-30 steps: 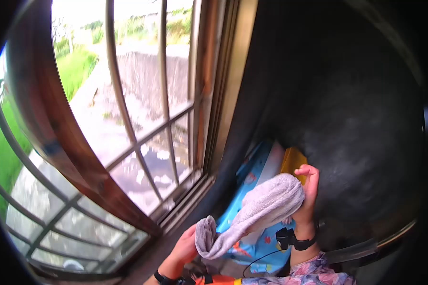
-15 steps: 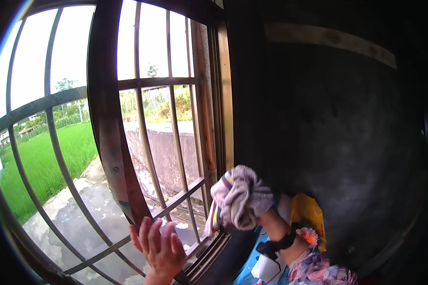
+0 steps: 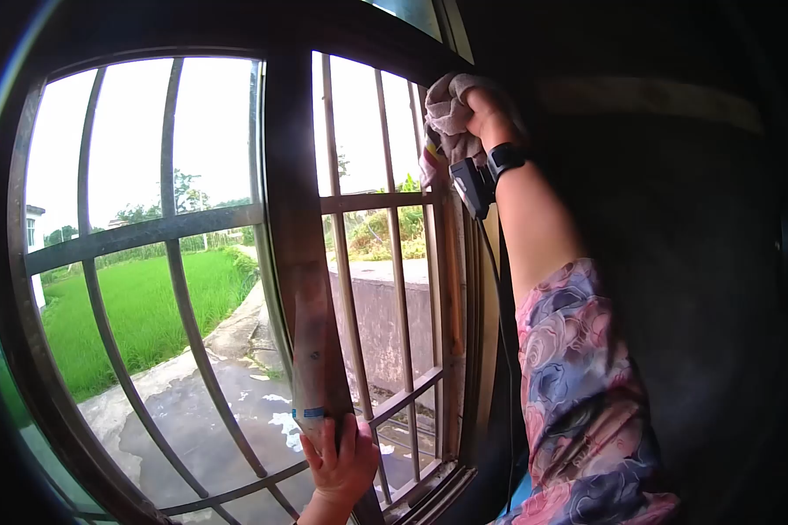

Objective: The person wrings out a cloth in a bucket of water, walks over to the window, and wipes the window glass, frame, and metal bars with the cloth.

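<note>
A greyish-pink cloth (image 3: 449,107) with coloured stripes at one end is bunched in my right hand (image 3: 485,116), whose fingers are closed round it. The hand is raised to the upper right corner of the window frame (image 3: 469,262), with the cloth against the frame there. On that wrist are a black band and a small dark box with a cable. Low in view, my left hand (image 3: 345,464) rests with fingers apart on the dark middle post (image 3: 313,350) of the window.
Metal bars (image 3: 223,223) cross the window opening. Outside lie green grass (image 3: 166,297), wet concrete ground and a low wall (image 3: 403,324). A dark wall (image 3: 665,262) stands to the right. Part of something blue (image 3: 522,492) shows below my right sleeve.
My right hand has carried the cloth up from low beside the frame to its upper corner. My left hand has come to rest on the middle post. The view has shifted up and left.
</note>
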Demonstrator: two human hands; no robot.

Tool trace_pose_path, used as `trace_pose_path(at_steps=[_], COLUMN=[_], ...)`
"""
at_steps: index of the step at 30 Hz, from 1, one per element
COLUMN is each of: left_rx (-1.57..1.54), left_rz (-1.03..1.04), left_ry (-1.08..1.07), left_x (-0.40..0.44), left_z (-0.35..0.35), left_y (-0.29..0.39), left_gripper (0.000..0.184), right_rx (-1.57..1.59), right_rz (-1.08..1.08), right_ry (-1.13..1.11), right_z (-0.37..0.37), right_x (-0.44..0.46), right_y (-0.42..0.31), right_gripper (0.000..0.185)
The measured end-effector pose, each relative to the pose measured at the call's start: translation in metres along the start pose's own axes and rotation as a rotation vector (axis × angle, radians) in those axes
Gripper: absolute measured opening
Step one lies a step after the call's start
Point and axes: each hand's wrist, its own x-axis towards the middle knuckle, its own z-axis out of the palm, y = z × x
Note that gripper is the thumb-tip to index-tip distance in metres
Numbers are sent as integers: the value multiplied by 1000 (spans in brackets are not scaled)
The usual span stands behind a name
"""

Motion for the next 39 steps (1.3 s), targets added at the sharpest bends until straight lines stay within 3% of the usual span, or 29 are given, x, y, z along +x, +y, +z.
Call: trace_pose_path(at_steps=[3, 8, 10, 14, 16, 17, 18, 19, 20, 21, 22, 23, 25, 27, 28, 30, 35, 39], left_rx=[-32, -23, -11, -45, -38, -37, -29, -19, -2, -10, -14, -17, -10, 7, 16, -2, -14, -11], left_rz=[-36, -34, -14, -35, -23, -30, -14, 4, -12, -17, -23, -23, -9, -18, -22, -23, -41, -46], left_ry=[24, 21, -9, -31, -25, -35, -26, -18, -23, -6, 7, -16, -3, 5, 16, 28, 6, 23], left_x=[3, 2, 5, 0, 0, 1, -1, -2, -3, -1, -1, 0, -4, -2, -1, 1, -4, -5], left_z=[0, 6, 5, 4, 5, 3, 4, 6, 5, 4, 3, 0, 5, 7, 6, 5, 6, 8], left_y=[6, 13, 12, 8, 8, 8, 7, 6, 4, 5, 4, 4, 3, 4, 6, 8, 7, 8], left_gripper=[15, 21, 23, 23, 23, 21, 23, 26, 26, 22, 18, 18, 17, 17, 17, 18, 20, 16], right_rx=[-105, -942, -1114, -1231, -1539, -953, -287, -217, -174, -46, -80, -61, -330, -540, -669, -569, -189, -90], right_rz=[-105, -716, -868, -880, -627, -407, -355, -226, -152, -13, 22, 103, 165, 32, -24, -62, 154, 255], right_ry=[-77, -140, -130, -171, -347, -162, 40, -3, 196, 26, 129, 83, 116, 106, 304, 119, 138, 114], right_z=[50, 120, 134, 104, 65, 45, 25, 12, 23, -52, -46, -42, -44, -32, -46, -50, -55, -46], right_x=[-6, -27, -35, -37, -24, -27, -29, -29, -38, 62, 60, 62, 84, 61, 64, 44, -7, 2], right_y=[-19, -16, -11, -4, -6, 7, 20, 9, -2, 42, 36, 34, 47, 50, 73, 69, 59, 45], right_gripper=[19, 20, 21, 22, 22, 19, 15, 17, 18, 27, 22, 21, 28, 36, 45, 50, 51, 51])
